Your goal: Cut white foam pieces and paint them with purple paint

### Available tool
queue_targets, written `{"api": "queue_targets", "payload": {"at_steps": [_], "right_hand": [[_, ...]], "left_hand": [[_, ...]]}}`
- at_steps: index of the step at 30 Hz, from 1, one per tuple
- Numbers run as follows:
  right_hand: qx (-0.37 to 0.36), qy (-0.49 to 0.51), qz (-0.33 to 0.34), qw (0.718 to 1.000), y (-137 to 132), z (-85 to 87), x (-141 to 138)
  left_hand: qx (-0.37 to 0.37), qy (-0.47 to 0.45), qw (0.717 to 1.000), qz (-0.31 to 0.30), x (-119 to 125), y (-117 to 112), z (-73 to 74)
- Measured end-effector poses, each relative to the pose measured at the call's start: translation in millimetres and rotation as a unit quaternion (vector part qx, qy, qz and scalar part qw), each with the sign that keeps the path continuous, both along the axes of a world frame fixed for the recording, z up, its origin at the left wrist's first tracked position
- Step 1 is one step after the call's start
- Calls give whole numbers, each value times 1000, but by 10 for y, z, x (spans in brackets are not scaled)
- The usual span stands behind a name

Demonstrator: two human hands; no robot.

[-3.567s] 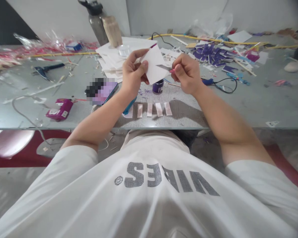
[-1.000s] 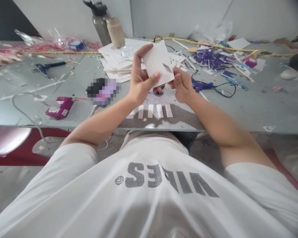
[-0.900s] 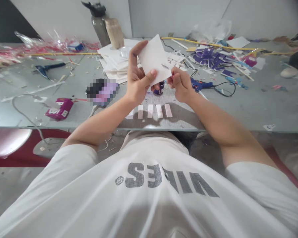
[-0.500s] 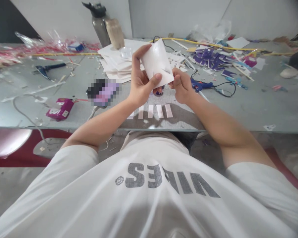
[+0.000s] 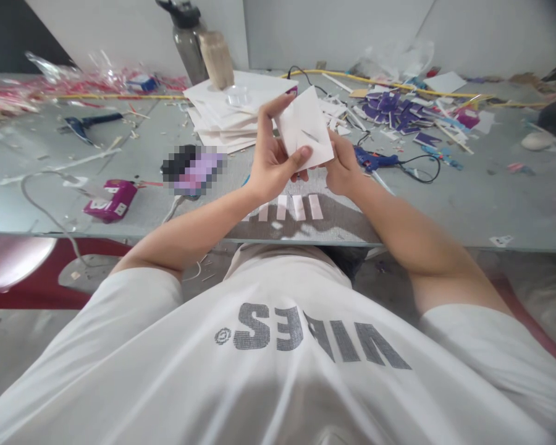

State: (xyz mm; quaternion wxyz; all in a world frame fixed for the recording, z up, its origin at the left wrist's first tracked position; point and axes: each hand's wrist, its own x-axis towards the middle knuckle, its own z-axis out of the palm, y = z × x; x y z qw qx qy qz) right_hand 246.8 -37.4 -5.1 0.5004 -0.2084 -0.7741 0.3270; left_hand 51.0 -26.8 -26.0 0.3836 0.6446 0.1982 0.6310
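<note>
My left hand [image 5: 278, 161] grips a white sheet of paper or thin card [image 5: 308, 139], its thumb on the front face and its fingers curled around the left edge and behind. A thin dark line, a slit or a narrow blade, crosses the sheet near its middle; I cannot tell which. At the sheet's right edge, my right hand [image 5: 343, 165] is closed, its fingertips partly hidden behind the sheet, so what it grips does not show. Below the hands, several small pale strips [image 5: 299, 207] lie in a row near the table's front edge.
Stacked white sheets [image 5: 222, 136] lie beyond my left hand, with a bottle [image 5: 189, 49] behind. A blue glue gun [image 5: 375, 159] with a looped cable rests right, before a purple scrap pile [image 5: 389, 111]. Leftward are a blurred-out phone-like object [image 5: 194, 170] and a magenta box [image 5: 111, 201].
Both hands have shifted slightly, the left one to the right, and the sheet has moved right and a little down. The dark line on the sheet shows more clearly now.
</note>
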Motion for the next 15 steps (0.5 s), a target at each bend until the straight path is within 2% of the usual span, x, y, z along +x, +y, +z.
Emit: {"api": "queue_targets", "payload": {"at_steps": [4, 9, 15], "right_hand": [[-16, -9, 1, 1000, 18, -17, 7], [-36, -12, 5, 999, 3, 3, 0], [-37, -22, -11, 999, 13, -10, 2]], "left_hand": [[-30, -2, 999, -41, -21, -82, 43], [-61, -9, 997, -53, 6, -147, 54], [-76, -20, 995, -58, 43, -114, 8]]}}
